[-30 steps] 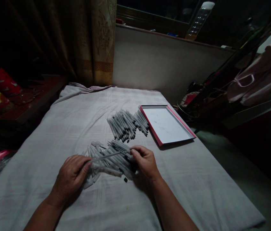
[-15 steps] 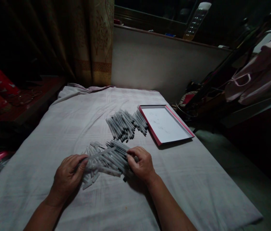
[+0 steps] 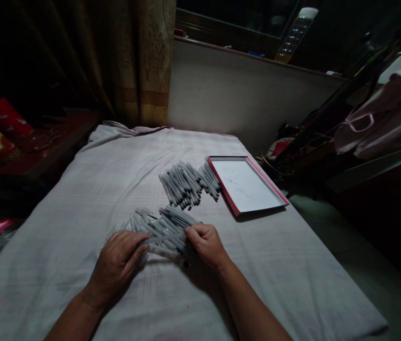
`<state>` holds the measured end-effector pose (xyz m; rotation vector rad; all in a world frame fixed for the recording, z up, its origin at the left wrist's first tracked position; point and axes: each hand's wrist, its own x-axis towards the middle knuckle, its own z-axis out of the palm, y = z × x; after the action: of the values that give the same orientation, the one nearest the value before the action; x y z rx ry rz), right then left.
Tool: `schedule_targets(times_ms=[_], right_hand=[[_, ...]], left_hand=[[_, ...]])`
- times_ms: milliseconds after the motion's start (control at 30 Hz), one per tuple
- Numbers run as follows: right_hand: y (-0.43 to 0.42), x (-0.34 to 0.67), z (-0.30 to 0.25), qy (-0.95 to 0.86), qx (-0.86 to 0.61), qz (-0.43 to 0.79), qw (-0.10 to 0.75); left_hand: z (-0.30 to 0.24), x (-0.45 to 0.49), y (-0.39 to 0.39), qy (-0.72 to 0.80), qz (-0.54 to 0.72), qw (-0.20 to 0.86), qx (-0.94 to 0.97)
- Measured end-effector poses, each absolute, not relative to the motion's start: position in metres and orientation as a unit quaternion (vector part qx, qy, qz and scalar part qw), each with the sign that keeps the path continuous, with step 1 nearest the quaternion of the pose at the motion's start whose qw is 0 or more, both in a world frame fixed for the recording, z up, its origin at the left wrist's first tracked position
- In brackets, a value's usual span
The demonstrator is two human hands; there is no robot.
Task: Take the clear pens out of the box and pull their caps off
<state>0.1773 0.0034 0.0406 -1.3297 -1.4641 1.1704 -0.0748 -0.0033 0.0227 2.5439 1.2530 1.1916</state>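
A slim translucent pen (image 3: 167,237) spans the gap between my two hands. My left hand (image 3: 118,258) is closed on its left end, thumb against fingers. My right hand (image 3: 205,244) pinches at the pen's other end; the fingers cover whatever small part sits there. Beneath and just behind the hands lies a loose heap of clear pens and barrels (image 3: 147,221), some with dark refills. Farther back, a neater pile of dark-tipped pens (image 3: 181,184) rests on the cloth, with a smaller row of pens (image 3: 209,179) beside it.
A shallow red-edged box lid (image 3: 248,187) with a white inside lies right of the pens. Everything rests on a pale checked cloth (image 3: 143,303). A side table (image 3: 76,132) with packages stands left. A bottle (image 3: 296,35) stands on the sill; pink clothing hangs right.
My left hand has moved right with the pen, whose free end now meets the fingers of my right hand. The view has shifted slightly. The piles behind stay put.
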Motion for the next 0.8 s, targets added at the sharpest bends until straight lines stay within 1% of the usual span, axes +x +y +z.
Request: schedule_targets(times_ms=[133,267,367,433,633,700,800], right_hand=[[0.005,0.180,0.043,-0.577,-0.529,0.460,0.418],[0.011,0.198,0.048,-0.557,-0.534,0.424,0.474],[0.015,0.212,0.050,-0.551,-0.556,0.354,0.512],[0.014,0.214,0.048,-0.590,-0.560,0.294,0.501],[0.005,0.196,0.026,-0.714,-0.553,0.096,0.418],[0.004,0.194,0.023,-0.733,-0.552,0.065,0.392],[0.010,0.197,0.025,-0.744,-0.559,0.053,0.363]], left_hand=[[0.024,-0.080,-0.001,0.414,0.357,0.050,0.836],[0.035,-0.097,-0.002,0.479,0.371,0.153,0.781],[0.040,-0.110,-0.001,0.553,0.411,0.197,0.697],[0.039,-0.112,0.003,0.570,0.420,0.188,0.680],[0.022,-0.109,0.014,0.594,0.400,0.097,0.691],[0.018,-0.109,0.016,0.593,0.387,0.095,0.700],[0.014,-0.107,0.016,0.593,0.368,0.104,0.708]])
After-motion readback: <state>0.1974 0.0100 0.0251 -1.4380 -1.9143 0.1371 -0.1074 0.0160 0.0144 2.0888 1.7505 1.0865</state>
